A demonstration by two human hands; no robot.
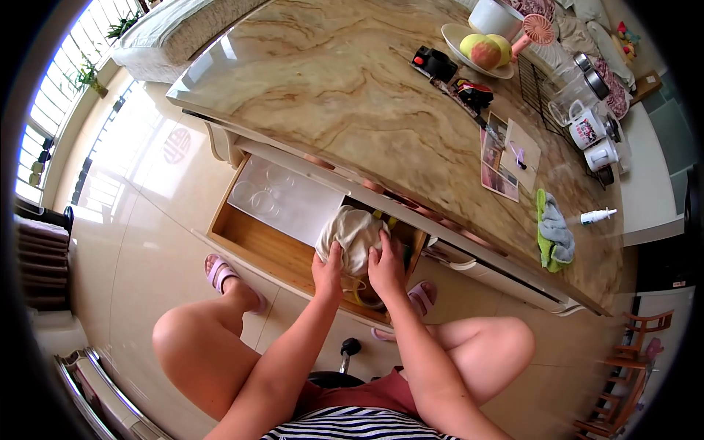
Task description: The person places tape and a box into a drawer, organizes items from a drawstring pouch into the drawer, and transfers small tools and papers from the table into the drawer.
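Observation:
A crumpled cream cloth (352, 233) is bunched between my two hands, over the right part of an open wooden drawer (257, 235). My left hand (328, 268) grips its left lower edge, thumb on top. On the opposite side my right hand (386, 264) holds it with thumb and fingers. Whether anything is wrapped inside the cloth cannot be seen. A clear plastic box (282, 202) with round shapes under its lid fills the drawer's back left. Below the cloth, a yellow loop (364, 293) shows in the front right corner; other contents there are hidden.
The marble-patterned tabletop (315, 95) overhangs the drawer. On it are a green-grey cloth (555, 231), a small white bottle (598, 215), photo cards (506, 158), a fruit bowl (480, 53), a pink fan (535, 33) and mugs (587, 128). My knees flank the drawer.

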